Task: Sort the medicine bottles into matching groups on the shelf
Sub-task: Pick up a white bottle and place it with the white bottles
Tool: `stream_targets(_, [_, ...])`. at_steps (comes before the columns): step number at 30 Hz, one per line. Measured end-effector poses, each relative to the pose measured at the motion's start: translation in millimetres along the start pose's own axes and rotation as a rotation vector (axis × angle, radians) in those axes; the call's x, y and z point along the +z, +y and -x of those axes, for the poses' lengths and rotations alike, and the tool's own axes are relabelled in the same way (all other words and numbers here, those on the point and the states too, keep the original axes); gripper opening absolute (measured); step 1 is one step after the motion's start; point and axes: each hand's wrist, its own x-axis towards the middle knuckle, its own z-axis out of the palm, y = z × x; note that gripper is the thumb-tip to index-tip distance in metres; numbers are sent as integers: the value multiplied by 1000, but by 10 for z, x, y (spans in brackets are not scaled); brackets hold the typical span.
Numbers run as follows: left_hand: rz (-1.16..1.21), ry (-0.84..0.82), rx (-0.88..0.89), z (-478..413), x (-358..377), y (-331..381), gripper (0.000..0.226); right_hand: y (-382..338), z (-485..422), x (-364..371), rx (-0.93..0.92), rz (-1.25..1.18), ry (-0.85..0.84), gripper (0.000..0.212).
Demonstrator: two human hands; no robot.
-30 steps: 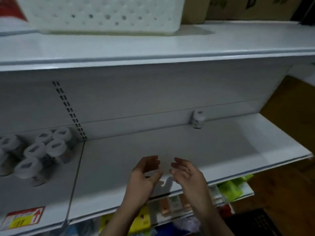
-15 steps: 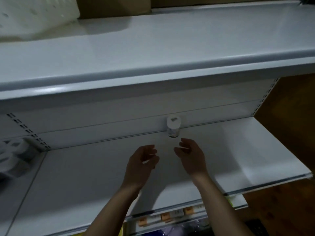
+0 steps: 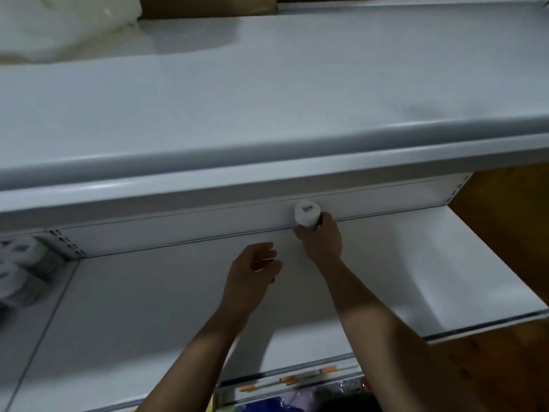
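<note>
A small medicine bottle (image 3: 307,214) with a white cap stands alone against the back wall of the middle shelf (image 3: 166,307). My right hand (image 3: 322,239) is wrapped around its lower body, fingers closed on it. My left hand (image 3: 252,275) hovers over the shelf a little to the left and nearer to me, fingers loosely curled, holding nothing. A group of white-capped bottles (image 3: 17,263) stands blurred at the far left of the shelf.
The upper shelf (image 3: 267,108) overhangs close above the bottle. A white basket (image 3: 59,22) and a brown carton (image 3: 208,5) sit on it at the back. Coloured packets (image 3: 267,402) fill the lower shelf. Brown floor (image 3: 505,233) lies to the right.
My right hand has reached forward and closed on the lone bottle. My left hand has stayed open beside it. The view has moved closer and to the right.
</note>
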Motion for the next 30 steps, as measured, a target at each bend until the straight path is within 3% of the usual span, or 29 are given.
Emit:
stream_targets(8, [-70, 37, 4, 293, -268, -105, 36, -10, 644, -326, -79, -279, -121, 35])
stream_targets(18, [-96, -83, 144, 1205, -672, 6, 88, -175, 1846, -326, -103, -401, -373, 30])
stream_targets(21, [-145, -81, 209, 1433, -819, 0, 88, -290, 2242, -245, -106, -412, -464, 39])
stream_targets(26, [-68, -90, 213, 1805, -1272, -82, 87, -384, 2886, -96, -41, -489, -553, 20])
stream_targets(30, [-2, -93, 221, 2197, -1792, -173, 84, -542, 3519, -36, 5, -576, -576, 27])
